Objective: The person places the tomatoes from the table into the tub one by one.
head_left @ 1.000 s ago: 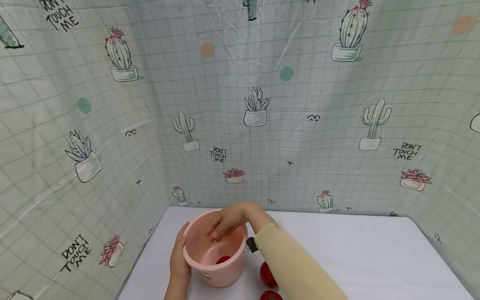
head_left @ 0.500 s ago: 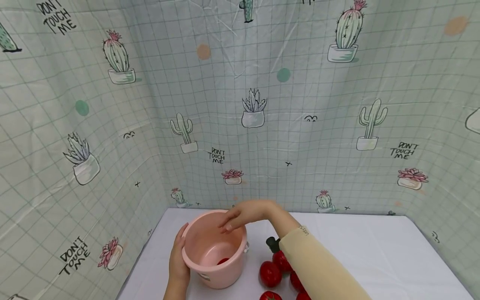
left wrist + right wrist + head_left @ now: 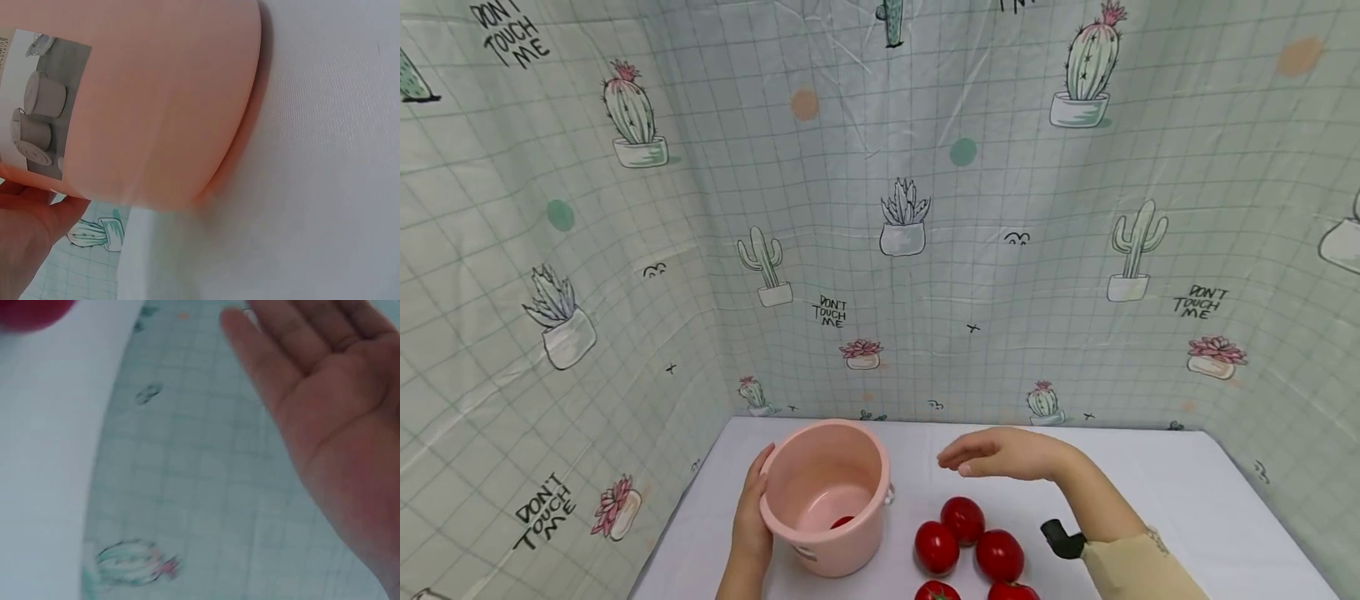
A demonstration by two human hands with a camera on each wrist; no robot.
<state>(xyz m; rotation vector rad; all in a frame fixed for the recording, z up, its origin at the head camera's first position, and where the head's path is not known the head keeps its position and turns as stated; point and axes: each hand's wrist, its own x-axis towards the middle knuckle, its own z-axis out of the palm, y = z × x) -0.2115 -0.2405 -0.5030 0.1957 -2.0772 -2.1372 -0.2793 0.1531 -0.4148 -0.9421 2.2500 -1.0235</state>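
Observation:
A pink bucket [image 3: 827, 550] stands upright on the left of the table. My left hand [image 3: 752, 508] holds it by the left side, fingers curved along the outer wall. In the left wrist view, the bucket's wall [image 3: 169, 100] bears a picture label, and part of the left hand [image 3: 31, 231] shows against it. Inside the bucket, a small part of a red thing [image 3: 842, 522] shows over the near rim. My right hand [image 3: 1007, 454] hovers right of the bucket with extended fingers, holding nothing. Several red tomatoes [image 3: 1000, 556] lie below it; the nearest are cut off by the frame.
The white tabletop [image 3: 1120, 492] runs to a patterned cloth wall [image 3: 850, 250] at the back and sides. A black strap piece [image 3: 1062, 540] sits by the right sleeve [image 3: 1138, 567].
My right hand has come out of the bucket and moved right, over the table. More of the tomatoes now show. The left hand stays at the bucket.

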